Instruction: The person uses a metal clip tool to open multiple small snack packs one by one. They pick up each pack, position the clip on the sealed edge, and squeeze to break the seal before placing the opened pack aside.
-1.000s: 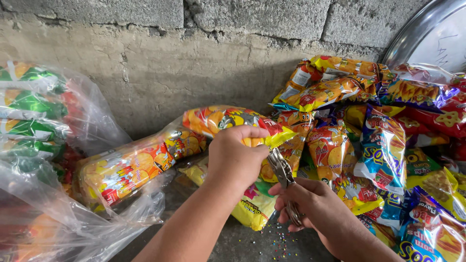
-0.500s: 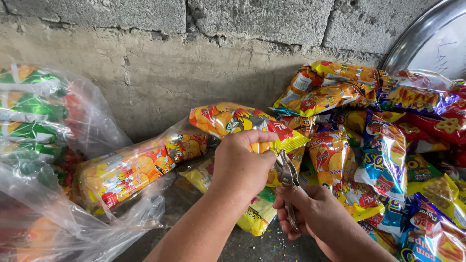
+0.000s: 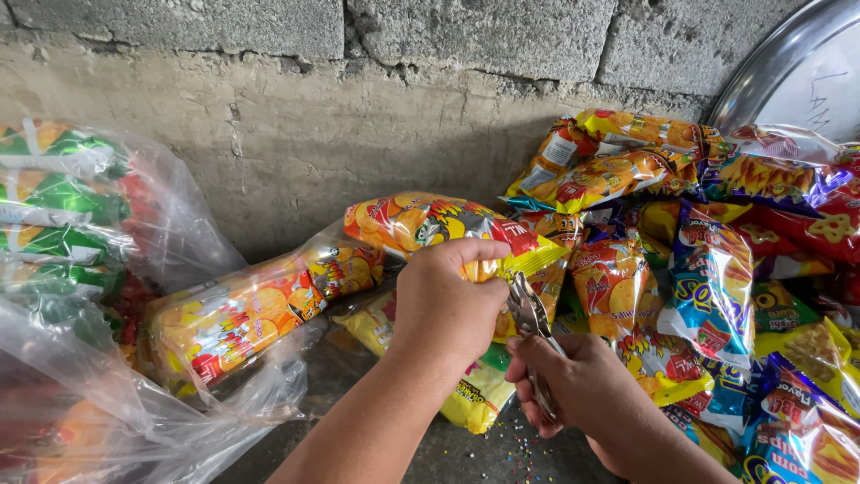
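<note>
One orange snack packet (image 3: 430, 224) sits pinched in the left hand (image 3: 443, 309), lifted higher than a second ago; the right hand (image 3: 582, 394) clamps a metal stapler (image 3: 530, 327) at its yellow edge, beside the piled packets (image 3: 717, 269).

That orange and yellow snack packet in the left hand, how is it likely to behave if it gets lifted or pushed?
The snack packet looks puffed with air, so it is probably light for its size. Its glossy film may slip and crumple where the left hand pinches its edge. The contents are likely fragile; a hard squeeze could crush them.
</note>
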